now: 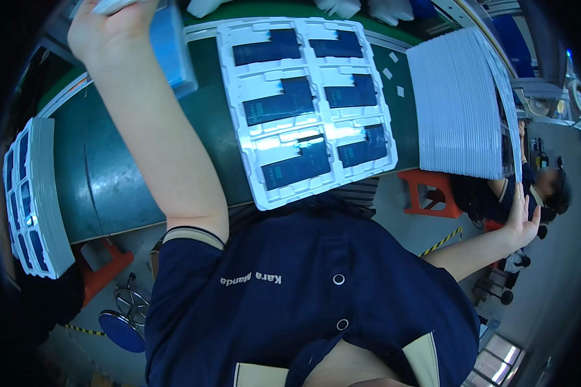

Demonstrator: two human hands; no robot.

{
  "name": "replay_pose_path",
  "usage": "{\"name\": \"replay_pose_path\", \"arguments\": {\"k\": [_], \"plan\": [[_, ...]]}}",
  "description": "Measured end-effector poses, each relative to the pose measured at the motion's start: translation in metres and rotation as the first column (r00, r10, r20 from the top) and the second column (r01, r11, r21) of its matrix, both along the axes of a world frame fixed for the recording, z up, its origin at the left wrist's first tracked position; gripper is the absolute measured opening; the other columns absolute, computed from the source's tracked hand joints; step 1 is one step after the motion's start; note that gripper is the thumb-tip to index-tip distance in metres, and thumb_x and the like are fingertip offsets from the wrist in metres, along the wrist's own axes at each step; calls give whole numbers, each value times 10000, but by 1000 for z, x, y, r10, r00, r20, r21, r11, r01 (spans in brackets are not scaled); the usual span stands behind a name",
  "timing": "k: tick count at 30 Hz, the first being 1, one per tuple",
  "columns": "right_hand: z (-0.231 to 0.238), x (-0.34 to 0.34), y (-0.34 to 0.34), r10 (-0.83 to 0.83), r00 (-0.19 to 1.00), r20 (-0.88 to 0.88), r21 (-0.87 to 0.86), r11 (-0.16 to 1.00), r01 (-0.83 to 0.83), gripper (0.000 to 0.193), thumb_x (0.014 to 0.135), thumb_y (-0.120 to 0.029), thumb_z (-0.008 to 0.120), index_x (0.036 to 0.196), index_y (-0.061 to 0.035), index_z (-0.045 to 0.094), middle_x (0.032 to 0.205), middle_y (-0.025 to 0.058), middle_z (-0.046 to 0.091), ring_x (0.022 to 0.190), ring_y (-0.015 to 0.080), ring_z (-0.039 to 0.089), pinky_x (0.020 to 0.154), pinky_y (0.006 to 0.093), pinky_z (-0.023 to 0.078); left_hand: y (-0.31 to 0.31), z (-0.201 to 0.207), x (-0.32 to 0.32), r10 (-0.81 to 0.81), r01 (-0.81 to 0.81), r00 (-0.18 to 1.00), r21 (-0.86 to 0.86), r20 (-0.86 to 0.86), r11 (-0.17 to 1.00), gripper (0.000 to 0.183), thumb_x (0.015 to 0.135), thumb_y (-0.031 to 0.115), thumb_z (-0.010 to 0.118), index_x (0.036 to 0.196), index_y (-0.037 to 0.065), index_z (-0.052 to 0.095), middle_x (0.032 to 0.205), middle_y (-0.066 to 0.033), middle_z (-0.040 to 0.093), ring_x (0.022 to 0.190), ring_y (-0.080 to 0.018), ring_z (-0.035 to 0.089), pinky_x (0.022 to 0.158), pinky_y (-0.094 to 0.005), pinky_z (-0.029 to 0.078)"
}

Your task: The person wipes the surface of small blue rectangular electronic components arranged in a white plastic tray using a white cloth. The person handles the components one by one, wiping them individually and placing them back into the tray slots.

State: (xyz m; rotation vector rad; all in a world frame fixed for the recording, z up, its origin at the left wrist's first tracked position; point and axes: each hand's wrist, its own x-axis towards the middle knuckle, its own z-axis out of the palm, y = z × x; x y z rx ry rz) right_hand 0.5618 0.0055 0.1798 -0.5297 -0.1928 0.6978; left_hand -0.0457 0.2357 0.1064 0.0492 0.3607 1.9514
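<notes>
My left hand (113, 32) reaches to the far left, cut off by the top edge. Its fingers are closed on a thin white piece (116, 5), whose kind I cannot make out. Beside that wrist stands a blue box (171, 51). My right hand (521, 222) is at the far right, fingers stretched and thumb apart. Its fingertips meet the near end of a white tray (509, 109), which leans slightly off a tall stack of white trays (455, 109). Between my arms lies a white plastic tray (242, 138) with several flat black battery packs (277, 101) in its compartments.
A green worktable (97, 174) spans the front. Small white squares (400, 91) lie near the stack. Another stack of filled trays (51, 200) stands at the left edge. Red stools (432, 193), a blue round stool (121, 331) and a person (542, 187) at right are beyond the table.
</notes>
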Motion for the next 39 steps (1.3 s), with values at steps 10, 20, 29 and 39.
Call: {"name": "replay_pose_path", "arguments": {"k": [10,20,29,39], "plan": [[-20,80,23,91,979,-182,42,996,-85,547,911,-87,490,1383,104,289,1373,215,415,1288,341,385,1090,442,326,32,-36,-42,117,-109,987,75,-113,991,273,939,20,291,1165,-61,421,1257,-258,437,1314,-437,322,1089,-665,191],[-7,135,73,359,933,11,-143,924,-353,255,901,-174,626,1060,22,589,1040,149,676,909,280,677,750,423,586,16,-21,-33,206,-203,971,36,-119,979,222,931,-3,381,1135,-51,453,1177,-230,483,1217,-449,432,1039,-708,263],[5,103,82,126,922,366,-372,928,21,324,900,-74,546,1209,18,512,1203,169,608,1114,315,590,1002,495,439,15,-21,-31,201,-192,976,108,-81,975,224,933,6,402,1141,-61,452,1124,-210,496,1198,-436,451,1032,-720,266],[-45,-28,29,574,801,169,56,806,-590,373,894,24,465,1248,132,421,1202,273,557,1092,331,591,943,444,498,-42,4,-8,-283,379,925,565,-254,733,233,860,17,512,1071,-84,508,757,-82,441,636,-160,439,611,-294,391]]}}
